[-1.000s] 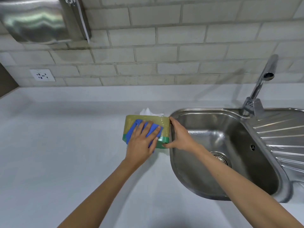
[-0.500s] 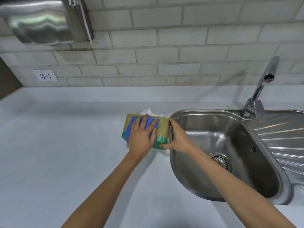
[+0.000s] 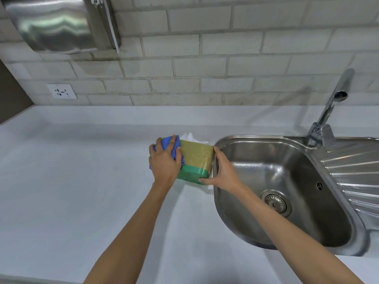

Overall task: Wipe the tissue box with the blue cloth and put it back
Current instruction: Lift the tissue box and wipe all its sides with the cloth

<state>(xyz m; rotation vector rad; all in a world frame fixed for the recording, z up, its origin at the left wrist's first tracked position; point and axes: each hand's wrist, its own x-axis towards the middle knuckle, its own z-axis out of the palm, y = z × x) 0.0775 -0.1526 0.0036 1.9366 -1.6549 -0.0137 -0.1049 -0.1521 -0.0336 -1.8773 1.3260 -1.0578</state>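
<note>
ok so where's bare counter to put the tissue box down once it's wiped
The counter left of the left hand is bare out to the wall socket; the strip behind the tissue box, up to the tiled wall, is also free. It is tight on the right: the right hand and sink rim adjoin the box.

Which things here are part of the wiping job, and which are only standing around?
Part of the job:
tissue box
blue cloth
left hand, pressing the cloth
right hand, steadying the box

Not part of it:
sink
tap
wall socket
metal dispenser
</note>
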